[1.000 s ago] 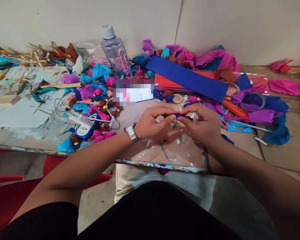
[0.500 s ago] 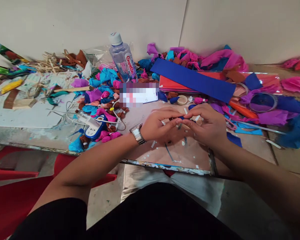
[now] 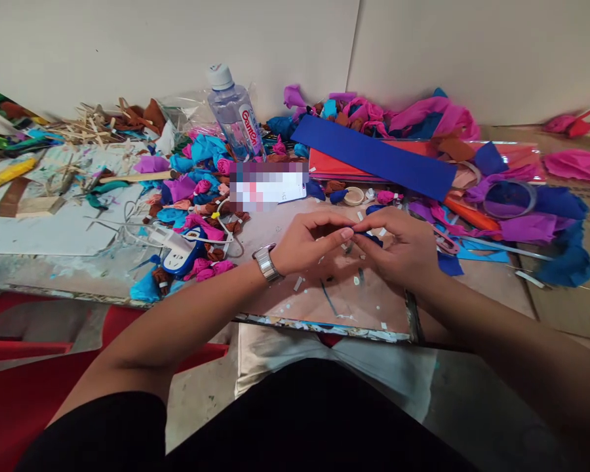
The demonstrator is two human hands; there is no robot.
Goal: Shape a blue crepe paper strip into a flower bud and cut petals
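My left hand [image 3: 312, 242], with a metal watch on its wrist, and my right hand [image 3: 400, 246] meet fingertip to fingertip above the table. Between them is a small piece of dark blue paper [image 3: 372, 240], mostly covered by the fingers. Both hands pinch it with thumb and forefinger. Beyond the hands lie a lit phone [image 3: 291, 187], a roll of tape [image 3: 354, 196] and small crumpled blue and pink pieces. Little white scraps are scattered on the table under the hands.
A water bottle [image 3: 235, 121] stands behind the phone. A long blue paper strip [image 3: 373, 157] lies over red sheets. To the left are a power strip [image 3: 183, 252], crumpled coloured paper and a yellow cutter [image 3: 14, 172]. A pink cutter [image 3: 446, 244] lies beside my right hand.
The whole view has shifted slightly, so things appear a little further left. My fingertips have closed nearer together, and less of the blue paper shows between them.
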